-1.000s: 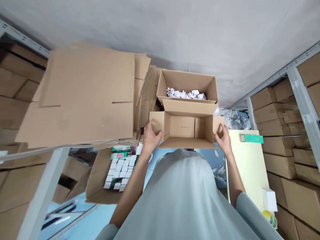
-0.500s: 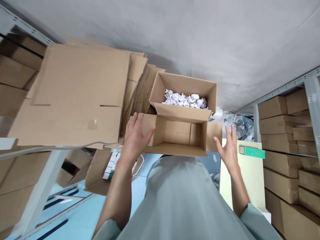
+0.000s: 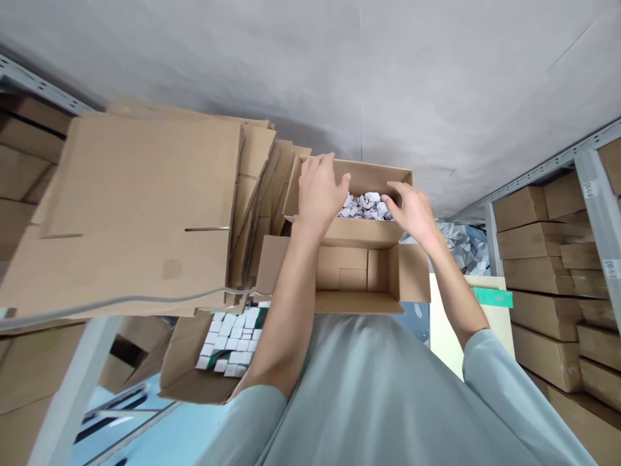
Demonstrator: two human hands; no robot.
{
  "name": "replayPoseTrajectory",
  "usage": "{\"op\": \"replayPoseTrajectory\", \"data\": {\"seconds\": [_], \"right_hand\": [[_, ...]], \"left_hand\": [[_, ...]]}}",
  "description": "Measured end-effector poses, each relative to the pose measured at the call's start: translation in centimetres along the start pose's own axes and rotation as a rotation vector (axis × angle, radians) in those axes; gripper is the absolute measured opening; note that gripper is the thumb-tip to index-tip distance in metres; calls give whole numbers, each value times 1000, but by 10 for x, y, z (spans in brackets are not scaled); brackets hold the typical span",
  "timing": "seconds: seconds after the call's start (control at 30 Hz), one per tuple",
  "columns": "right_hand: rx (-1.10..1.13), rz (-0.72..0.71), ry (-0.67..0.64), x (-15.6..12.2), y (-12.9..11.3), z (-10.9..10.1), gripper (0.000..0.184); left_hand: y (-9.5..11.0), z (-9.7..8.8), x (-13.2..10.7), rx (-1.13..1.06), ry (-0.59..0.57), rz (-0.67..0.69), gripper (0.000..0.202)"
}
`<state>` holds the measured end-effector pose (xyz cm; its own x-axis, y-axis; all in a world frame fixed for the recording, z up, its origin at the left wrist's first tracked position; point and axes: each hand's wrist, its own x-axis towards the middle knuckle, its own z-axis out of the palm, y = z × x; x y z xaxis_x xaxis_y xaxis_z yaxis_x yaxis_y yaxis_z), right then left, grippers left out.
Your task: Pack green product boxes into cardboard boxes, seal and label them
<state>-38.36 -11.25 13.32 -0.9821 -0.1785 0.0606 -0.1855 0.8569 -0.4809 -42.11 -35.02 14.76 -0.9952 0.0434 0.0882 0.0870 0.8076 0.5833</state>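
My left hand (image 3: 320, 191) is over the left part of the back cardboard box (image 3: 376, 232), fingers apart and holding nothing. My right hand (image 3: 411, 210) hovers at that box's right side, thumb and fingers spread around empty air. Between the two hands, crumpled white paper (image 3: 366, 207) lies inside the back box. Closer to my body stands an open cardboard box (image 3: 353, 302) with nothing visible inside and its side flaps folded outward. My left forearm passes over its left side and covers part of it.
Flattened cartons (image 3: 140, 181) are stacked on the left, with a grey cable (image 3: 121, 300) across their front. Below, a carton holds small white boxes (image 3: 235, 340). A green box (image 3: 492, 297) lies on a pale board at right. Shelves of cartons (image 3: 538, 278) flank both sides.
Both hands have moved forward and inward, from beside the near box's flaps to over the back box with the paper. The view has shifted slightly.
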Motion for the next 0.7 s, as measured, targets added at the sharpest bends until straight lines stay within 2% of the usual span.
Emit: {"op": "replayPoseTrajectory", "data": {"seconds": [0.07,0.13,0.23,0.33,0.43,0.53,0.63,0.7], "right_hand": [[-47,32,-94,19,2,7,46],[-97,66,-191,34,6,12,44],[-182,103,-349,54,15,21,40],[-258,137,-516,75,25,37,44],[-319,212,-674,96,33,60,58],[-360,291,-762,111,42,85,90],[-386,347,-822,115,53,106,117],[-368,344,-869,115,59,116,121]], "left_hand": [[-1,6,25,54,-92,-7,62],[-10,9,49,111,-210,8,61],[-33,16,75,160,-405,58,67],[-56,35,89,239,-551,25,76],[-68,67,94,371,-714,-27,79],[-75,99,97,431,-865,-7,87],[-89,118,101,468,-938,-20,121],[-103,122,101,526,-953,-67,144]]}}
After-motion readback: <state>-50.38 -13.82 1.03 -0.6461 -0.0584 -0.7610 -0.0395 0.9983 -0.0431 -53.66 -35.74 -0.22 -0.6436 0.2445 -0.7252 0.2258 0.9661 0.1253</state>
